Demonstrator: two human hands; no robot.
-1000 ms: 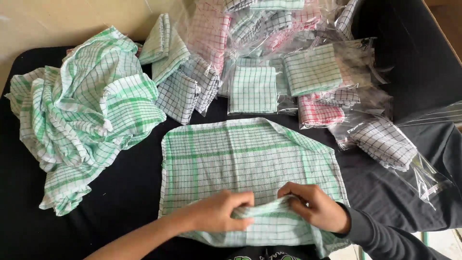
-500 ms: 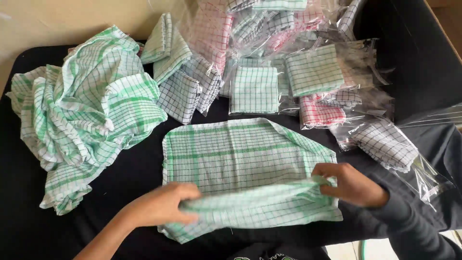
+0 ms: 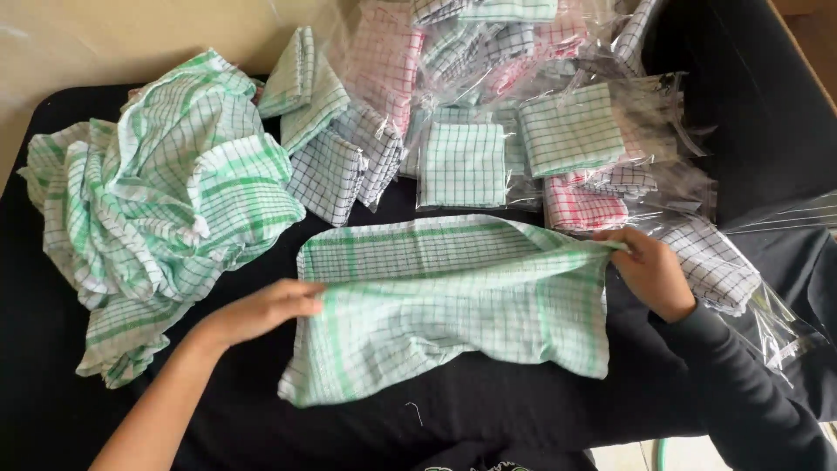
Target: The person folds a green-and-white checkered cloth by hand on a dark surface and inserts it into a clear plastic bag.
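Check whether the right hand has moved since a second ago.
Yes. The right hand has slid rightward along the green-checked cotton cloth, from its middle to its right edge, beside the bagged red-checked cloth, which stayed put.

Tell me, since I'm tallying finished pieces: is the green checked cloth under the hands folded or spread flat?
Folded over: the cloth lies doubled, left hand and right hand holding its ends.

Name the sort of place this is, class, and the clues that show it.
Probably a small home packing workspace: a black-covered table, a heap of loose green checked cloths, and folded cloths sealed in clear plastic bags. Both hands fold a green checked cloth.
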